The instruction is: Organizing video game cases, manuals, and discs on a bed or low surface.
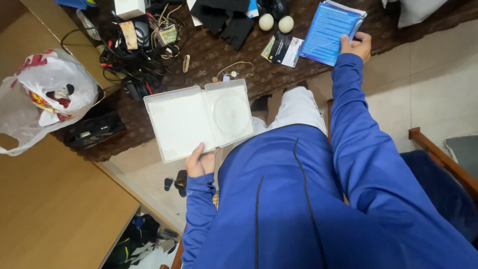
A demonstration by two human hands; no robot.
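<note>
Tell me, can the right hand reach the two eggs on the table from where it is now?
Probably yes. The right hand holds a blue booklet, and the eggs lie just beside it, with nothing between; but it must first let go.

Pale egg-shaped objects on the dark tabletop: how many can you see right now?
2. One pale egg-shaped object and a second lie side by side near the table's far edge, just left of the blue booklet under the right hand. Clutter may hide others.
</note>
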